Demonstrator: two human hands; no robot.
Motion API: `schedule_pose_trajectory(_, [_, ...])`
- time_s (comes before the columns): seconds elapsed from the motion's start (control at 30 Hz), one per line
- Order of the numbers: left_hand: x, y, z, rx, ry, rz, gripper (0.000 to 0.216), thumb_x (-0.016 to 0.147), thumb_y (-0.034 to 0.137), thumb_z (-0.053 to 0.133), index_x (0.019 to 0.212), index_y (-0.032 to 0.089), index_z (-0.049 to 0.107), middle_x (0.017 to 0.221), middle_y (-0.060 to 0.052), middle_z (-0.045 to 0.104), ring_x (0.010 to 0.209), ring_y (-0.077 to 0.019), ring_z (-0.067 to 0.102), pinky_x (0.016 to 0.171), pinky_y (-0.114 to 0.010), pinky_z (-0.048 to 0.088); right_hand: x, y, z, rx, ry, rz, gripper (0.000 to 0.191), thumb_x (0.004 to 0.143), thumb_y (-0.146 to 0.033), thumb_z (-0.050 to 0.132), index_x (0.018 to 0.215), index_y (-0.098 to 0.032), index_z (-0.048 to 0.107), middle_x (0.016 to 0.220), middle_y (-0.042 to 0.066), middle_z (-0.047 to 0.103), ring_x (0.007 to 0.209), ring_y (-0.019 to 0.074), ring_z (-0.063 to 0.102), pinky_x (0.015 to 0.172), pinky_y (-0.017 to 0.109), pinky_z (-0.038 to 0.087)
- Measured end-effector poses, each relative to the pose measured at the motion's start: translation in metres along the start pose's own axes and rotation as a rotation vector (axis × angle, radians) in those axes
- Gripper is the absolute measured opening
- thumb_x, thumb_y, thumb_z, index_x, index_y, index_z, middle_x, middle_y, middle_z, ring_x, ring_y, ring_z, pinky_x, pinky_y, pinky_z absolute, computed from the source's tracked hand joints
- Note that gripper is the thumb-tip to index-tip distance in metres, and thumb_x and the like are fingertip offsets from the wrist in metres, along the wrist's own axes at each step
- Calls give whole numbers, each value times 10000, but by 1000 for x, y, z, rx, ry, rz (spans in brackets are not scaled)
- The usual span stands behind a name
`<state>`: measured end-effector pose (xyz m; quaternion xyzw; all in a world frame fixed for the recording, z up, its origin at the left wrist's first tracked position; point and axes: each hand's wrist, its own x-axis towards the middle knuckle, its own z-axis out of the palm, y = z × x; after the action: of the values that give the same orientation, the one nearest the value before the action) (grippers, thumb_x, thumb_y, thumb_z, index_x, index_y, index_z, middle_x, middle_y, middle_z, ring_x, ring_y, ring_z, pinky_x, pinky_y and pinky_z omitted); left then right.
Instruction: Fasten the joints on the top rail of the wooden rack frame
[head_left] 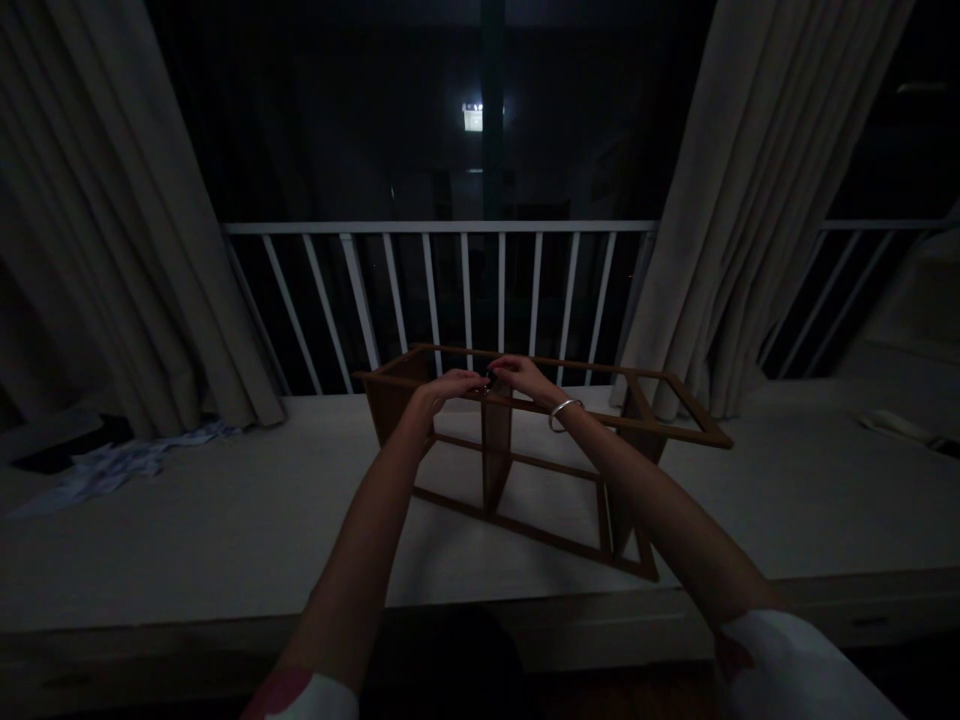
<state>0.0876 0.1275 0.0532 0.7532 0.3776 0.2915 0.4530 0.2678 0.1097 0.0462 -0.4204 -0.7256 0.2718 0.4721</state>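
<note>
A brown wooden shelf rack (496,460) lies on its side on the pale window ledge, its open frame facing up. Over its upper rails my two hands meet, the fingertips almost touching. My left hand (456,384) is closed in a pinch at a small dark thing (491,376), too dim to name. From the right, my right hand (522,374) pinches at the same thing, thumb and fingers together. A silver bangle (564,410) circles my right wrist.
Behind the rack runs a white railing (442,228) before a dark window. Beige curtains (712,220) hang at both sides. Crumpled checked cloth (120,465) lies on the ledge (225,545) at the left. The room is dim.
</note>
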Motion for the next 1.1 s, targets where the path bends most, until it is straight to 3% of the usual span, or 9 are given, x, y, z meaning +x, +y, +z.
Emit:
schedule_pose_trajectory(0.23, [-4,6,2,44,26,2,330,589,421,584,736,129,630,657,-7,568,715,-136,486,666,-252,328,-3,-5,1,36,-116,89,290,724,-279,510,961,-133,593,749,42,589,610,91,478,546,202,376])
schedule_pose_trajectory(0.5, [1,-3,0,57,2,29,362,594,446,563,757,129,629,722,-12,579,718,-119,478,699,-244,333,1,5,1,26,-39,71,263,689,-298,542,875,-118,593,765,41,583,654,98,490,581,206,392])
schedule_pose_trajectory(0.73, [-1,-4,-1,63,-23,76,347,613,429,554,791,140,624,792,-17,582,777,-128,481,752,-254,327,8,19,1,-52,74,88,292,637,-391,567,711,-109,564,653,25,541,584,88,442,529,198,350])
schedule_pose_trajectory(1.1, [2,-5,-3,42,-26,26,335,586,392,584,820,157,629,840,-17,595,812,-138,491,778,-258,324,2,10,0,-50,32,137,399,571,-518,588,612,-127,516,504,-26,434,464,59,326,440,201,247])
